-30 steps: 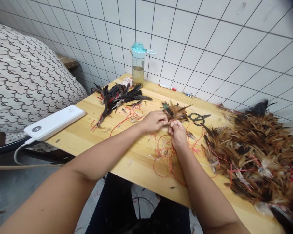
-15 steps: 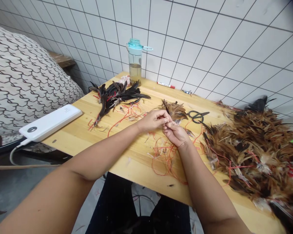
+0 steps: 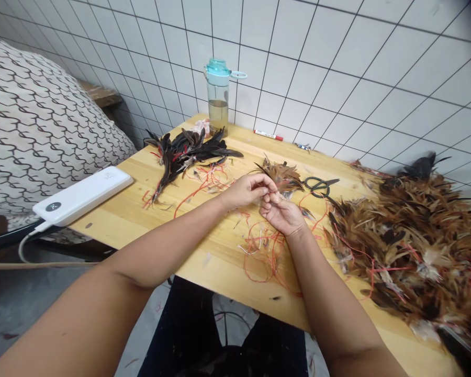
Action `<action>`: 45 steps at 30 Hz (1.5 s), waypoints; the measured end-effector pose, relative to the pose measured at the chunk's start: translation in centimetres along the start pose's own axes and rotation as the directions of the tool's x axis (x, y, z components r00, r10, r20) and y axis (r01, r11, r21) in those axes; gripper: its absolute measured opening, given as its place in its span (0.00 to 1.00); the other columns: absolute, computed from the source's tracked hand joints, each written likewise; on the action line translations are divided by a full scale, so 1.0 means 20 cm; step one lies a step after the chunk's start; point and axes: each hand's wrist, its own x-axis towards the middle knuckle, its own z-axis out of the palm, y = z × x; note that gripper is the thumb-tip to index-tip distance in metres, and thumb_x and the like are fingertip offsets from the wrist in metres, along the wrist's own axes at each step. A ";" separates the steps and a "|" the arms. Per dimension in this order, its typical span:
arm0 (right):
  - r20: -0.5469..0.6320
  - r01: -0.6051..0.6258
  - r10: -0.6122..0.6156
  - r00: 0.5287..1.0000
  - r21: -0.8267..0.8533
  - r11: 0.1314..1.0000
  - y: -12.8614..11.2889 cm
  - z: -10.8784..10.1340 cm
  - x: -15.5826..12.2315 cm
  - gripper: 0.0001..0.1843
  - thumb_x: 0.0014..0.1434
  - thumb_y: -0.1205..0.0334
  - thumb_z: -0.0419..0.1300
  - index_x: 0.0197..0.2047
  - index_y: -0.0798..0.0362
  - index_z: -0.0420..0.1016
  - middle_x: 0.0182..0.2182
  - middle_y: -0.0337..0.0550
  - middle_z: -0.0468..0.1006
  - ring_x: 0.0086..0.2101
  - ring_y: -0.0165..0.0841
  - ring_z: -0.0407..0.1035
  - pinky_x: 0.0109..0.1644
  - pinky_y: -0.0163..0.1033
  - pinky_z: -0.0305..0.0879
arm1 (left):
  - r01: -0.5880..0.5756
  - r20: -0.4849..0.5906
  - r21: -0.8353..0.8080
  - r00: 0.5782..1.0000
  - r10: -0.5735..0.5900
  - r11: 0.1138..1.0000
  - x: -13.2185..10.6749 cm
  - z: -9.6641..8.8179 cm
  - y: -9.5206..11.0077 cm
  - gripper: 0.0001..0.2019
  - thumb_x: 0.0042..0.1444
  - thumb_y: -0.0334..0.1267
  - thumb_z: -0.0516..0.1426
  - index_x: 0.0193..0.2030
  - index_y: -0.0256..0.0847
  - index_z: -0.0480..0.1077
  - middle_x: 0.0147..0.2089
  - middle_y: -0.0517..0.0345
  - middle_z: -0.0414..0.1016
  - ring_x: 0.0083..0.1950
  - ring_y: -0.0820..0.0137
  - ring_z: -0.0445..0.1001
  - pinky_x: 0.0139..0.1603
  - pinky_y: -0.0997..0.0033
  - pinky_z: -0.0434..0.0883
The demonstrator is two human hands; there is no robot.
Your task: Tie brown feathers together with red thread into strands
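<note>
Both my hands meet over the middle of the wooden table (image 3: 133,209). My left hand (image 3: 246,189) is curled, its fingertips pinching at the base of a small bunch of brown feathers (image 3: 283,175). My right hand (image 3: 281,212) is turned palm up with its fingers closed on the same bunch's base. Loose red threads (image 3: 265,251) lie tangled on the table just below my hands.
A big heap of brown feathers (image 3: 412,235) fills the table's right side. Dark feathers (image 3: 188,149) lie at the back left, black scissors (image 3: 317,184) behind my hands. A water bottle (image 3: 219,97), a red marker (image 3: 269,135) and a white power bank (image 3: 82,195) are also here.
My right hand has turned from knuckles up to palm up, and the feather bunch has tipped back away from me. My left hand stays pinched at its base.
</note>
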 end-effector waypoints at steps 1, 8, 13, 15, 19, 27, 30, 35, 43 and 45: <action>0.006 -0.011 0.011 1.000 0.018 1.000 0.00 0.00 0.00 0.05 0.55 0.69 0.63 0.32 0.53 0.71 0.28 0.35 0.73 0.26 0.23 0.64 0.32 0.30 0.64 | -0.011 -0.005 0.041 1.000 0.011 0.999 0.00 0.00 0.00 0.06 0.56 0.32 0.57 0.39 0.33 0.71 0.29 0.59 0.73 0.31 0.77 0.73 0.35 0.76 0.71; 0.006 -0.047 0.047 0.999 0.037 0.998 0.01 0.01 0.00 0.07 0.54 0.70 0.65 0.33 0.53 0.71 0.29 0.34 0.74 0.31 0.23 0.69 0.34 0.28 0.65 | -0.085 0.015 0.218 0.996 0.084 0.972 0.01 -0.02 -0.03 0.09 0.53 0.26 0.55 0.39 0.33 0.73 0.35 0.57 0.75 0.28 0.80 0.73 0.32 0.80 0.71; 0.016 -0.033 0.033 0.999 -0.014 0.999 0.01 0.00 0.01 0.07 0.52 0.69 0.67 0.32 0.51 0.72 0.31 0.34 0.75 0.34 0.24 0.70 0.34 0.28 0.66 | -0.165 0.029 0.379 0.986 0.167 0.911 0.02 -0.04 -0.02 0.10 0.53 0.26 0.55 0.39 0.34 0.75 0.37 0.55 0.75 0.33 0.78 0.74 0.34 0.80 0.71; 0.027 -0.021 0.022 0.999 -0.032 0.999 0.01 -0.01 0.01 0.08 0.51 0.69 0.68 0.30 0.52 0.71 0.32 0.34 0.75 0.35 0.25 0.71 0.34 0.28 0.66 | -0.187 0.049 0.407 0.982 0.183 0.894 0.02 -0.05 0.00 0.09 0.53 0.26 0.56 0.39 0.35 0.76 0.37 0.55 0.76 0.35 0.78 0.74 0.35 0.80 0.71; 0.039 -0.022 0.025 0.999 -0.069 0.997 0.01 -0.03 0.01 0.10 0.49 0.69 0.69 0.28 0.53 0.71 0.30 0.36 0.75 0.34 0.26 0.70 0.34 0.30 0.66 | -0.164 0.116 0.373 0.985 0.130 0.913 0.02 -0.07 0.01 0.08 0.54 0.28 0.57 0.39 0.35 0.76 0.36 0.56 0.76 0.33 0.78 0.74 0.36 0.79 0.71; -0.020 -0.046 0.045 0.999 -0.038 0.998 0.00 -0.01 0.01 0.09 0.49 0.72 0.68 0.30 0.53 0.71 0.27 0.36 0.74 0.29 0.24 0.67 0.32 0.30 0.64 | -0.176 0.147 0.386 0.981 0.129 0.906 0.02 -0.08 0.04 0.08 0.53 0.31 0.59 0.40 0.37 0.76 0.37 0.54 0.78 0.38 0.73 0.75 0.42 0.75 0.71; -0.032 -0.043 0.043 0.999 0.011 0.999 0.00 -0.01 0.02 0.10 0.49 0.73 0.68 0.32 0.53 0.71 0.27 0.35 0.73 0.28 0.22 0.66 0.32 0.28 0.64 | -0.185 0.095 0.433 0.983 0.159 0.882 0.02 -0.06 0.04 0.09 0.51 0.31 0.61 0.40 0.38 0.77 0.38 0.54 0.78 0.39 0.73 0.74 0.43 0.74 0.70; -0.039 -0.018 0.020 0.999 0.056 0.998 0.01 0.00 0.03 0.10 0.50 0.72 0.68 0.33 0.52 0.71 0.26 0.33 0.73 0.27 0.22 0.65 0.30 0.27 0.64 | -0.121 -0.030 0.389 0.989 0.144 0.913 0.01 -0.02 0.01 0.07 0.52 0.35 0.61 0.36 0.35 0.77 0.36 0.53 0.78 0.37 0.73 0.74 0.41 0.74 0.70; -0.062 -0.021 0.023 0.998 0.040 0.999 0.03 0.00 0.03 0.10 0.50 0.72 0.69 0.31 0.54 0.71 0.24 0.33 0.71 0.25 0.21 0.65 0.29 0.27 0.64 | -0.050 -0.108 0.448 0.988 0.109 0.893 0.00 0.01 0.02 0.08 0.58 0.38 0.56 0.37 0.35 0.72 0.32 0.58 0.76 0.32 0.76 0.72 0.36 0.77 0.68; -0.072 -0.020 0.024 0.997 0.064 0.998 0.03 0.00 0.04 0.10 0.50 0.72 0.69 0.32 0.53 0.72 0.24 0.33 0.71 0.25 0.22 0.64 0.28 0.27 0.64 | -0.051 -0.121 0.544 0.983 0.138 0.838 -0.01 0.03 0.04 0.07 0.58 0.37 0.54 0.38 0.37 0.71 0.33 0.59 0.76 0.33 0.76 0.71 0.38 0.77 0.68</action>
